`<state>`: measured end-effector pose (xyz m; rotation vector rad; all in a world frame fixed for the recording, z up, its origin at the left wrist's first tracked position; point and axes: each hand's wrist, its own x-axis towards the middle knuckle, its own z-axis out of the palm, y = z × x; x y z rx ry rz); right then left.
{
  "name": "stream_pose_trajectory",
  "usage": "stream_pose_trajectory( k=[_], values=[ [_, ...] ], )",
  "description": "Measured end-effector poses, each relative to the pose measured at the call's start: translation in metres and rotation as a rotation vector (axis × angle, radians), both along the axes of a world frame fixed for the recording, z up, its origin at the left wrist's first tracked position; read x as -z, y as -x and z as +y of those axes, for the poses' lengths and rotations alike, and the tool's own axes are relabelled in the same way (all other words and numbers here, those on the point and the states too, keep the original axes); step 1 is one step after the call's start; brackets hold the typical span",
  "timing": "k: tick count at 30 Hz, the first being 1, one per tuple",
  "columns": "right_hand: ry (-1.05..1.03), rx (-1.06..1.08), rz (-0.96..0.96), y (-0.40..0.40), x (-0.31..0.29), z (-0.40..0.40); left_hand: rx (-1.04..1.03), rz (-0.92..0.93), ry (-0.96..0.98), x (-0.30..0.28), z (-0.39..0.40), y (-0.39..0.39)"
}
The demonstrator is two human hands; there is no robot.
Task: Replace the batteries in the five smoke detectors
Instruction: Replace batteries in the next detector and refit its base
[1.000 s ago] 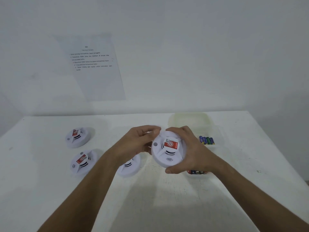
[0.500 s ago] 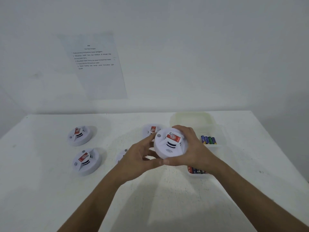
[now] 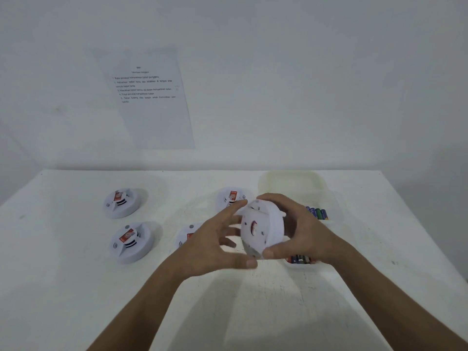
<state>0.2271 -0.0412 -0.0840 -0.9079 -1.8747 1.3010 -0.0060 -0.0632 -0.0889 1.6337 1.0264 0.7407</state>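
Observation:
A round white smoke detector (image 3: pixel 260 228) is held above the table, tipped on edge with its flat back facing left. My right hand (image 3: pixel 301 229) grips its rim, fingers over the top and thumb under. My left hand (image 3: pixel 215 245) has its fingers spread, fingertips and thumb touching the detector's back and lower edge. Four more detectors lie face up on the table: far left (image 3: pixel 121 202), near left (image 3: pixel 131 243), one partly hidden behind my left hand (image 3: pixel 186 235), and one behind the held unit (image 3: pixel 230 197). Batteries (image 3: pixel 316 212) lie in a tray.
A translucent plastic container (image 3: pixel 291 181) stands at the back right, with a second group of batteries (image 3: pixel 300 259) in a small tray below my right hand. An instruction sheet (image 3: pixel 147 97) hangs on the wall. The white table (image 3: pixel 253 312) ends at right.
The held detector has turned from face up to on edge, its back now showing. My left hand slid from its top to its back and lower edge with fingers spread.

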Motion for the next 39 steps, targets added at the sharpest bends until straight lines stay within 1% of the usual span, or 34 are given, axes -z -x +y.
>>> stream_pose_trajectory(
  k=[2,4,8,10,14,17,20,23,27,31,34,39],
  values=[
    [0.018,0.026,0.061,-0.003,0.004,0.000,0.010,-0.010,-0.007,0.000,-0.004,-0.004],
    [0.035,0.029,0.068,-0.005,0.007,-0.001,-0.044,-0.045,-0.043,-0.002,-0.004,-0.007],
    [0.025,0.014,-0.071,-0.007,0.006,-0.004,-0.097,-0.010,-0.109,-0.009,-0.005,-0.007],
    [0.023,0.039,-0.102,-0.006,0.006,-0.006,-0.112,0.024,-0.131,-0.012,-0.006,-0.007],
    [-0.012,0.113,-0.054,-0.005,0.008,-0.008,-0.212,0.061,-0.235,-0.013,-0.008,-0.009],
    [0.001,0.162,-0.007,-0.005,0.010,-0.010,-0.265,0.050,-0.230,-0.010,-0.011,-0.013],
    [0.006,0.141,0.013,-0.007,0.009,-0.012,-0.224,0.036,-0.170,-0.011,-0.010,-0.008],
    [0.038,0.060,-0.007,-0.013,0.004,-0.013,-0.179,-0.010,-0.107,-0.011,-0.007,-0.001],
    [0.073,-0.048,-0.048,-0.009,0.003,-0.015,-0.129,0.025,-0.144,-0.011,-0.010,-0.003],
    [-0.006,0.007,-0.070,-0.004,0.001,-0.012,-0.104,0.062,-0.155,-0.009,-0.010,-0.004],
    [-0.030,0.028,-0.050,-0.008,0.001,-0.010,-0.084,0.041,-0.136,-0.013,-0.010,0.002],
    [-0.014,0.019,-0.035,-0.007,0.008,-0.009,-0.111,0.152,-0.209,-0.018,0.000,0.000]
  ],
)
